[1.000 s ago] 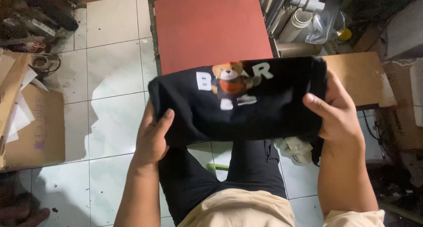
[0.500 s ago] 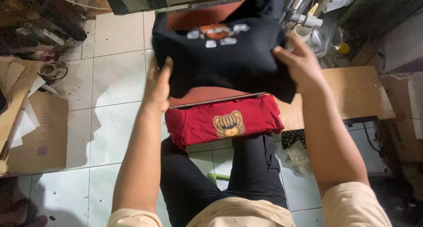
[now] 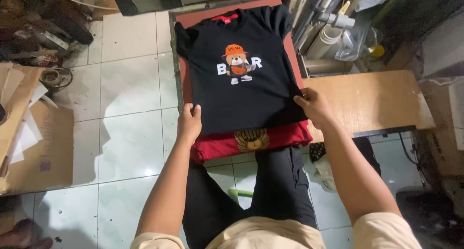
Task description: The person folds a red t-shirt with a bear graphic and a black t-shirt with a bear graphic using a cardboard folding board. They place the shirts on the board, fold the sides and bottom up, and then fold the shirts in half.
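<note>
A black T-shirt (image 3: 241,92) with a cartoon bear print lies spread flat on a red press pad (image 3: 182,75). My left hand (image 3: 188,124) grips its lower left hem, and my right hand (image 3: 314,106) grips the lower right hem. Under the black shirt's bottom edge lies a red T-shirt (image 3: 217,143) with a gold printed emblem, hanging off the pad's near end above my lap.
A wooden board (image 3: 372,101) sits right of the pad. White tubes and plastic bags (image 3: 333,34) crowd the upper right. Flattened cardboard (image 3: 34,142) lies on the tiled floor (image 3: 130,133) at left, with dark clutter (image 3: 43,31) beyond it.
The black shirt was held folded over my lap, then lifted, and now lies spread out on the pad. The red shirt beneath came into view.
</note>
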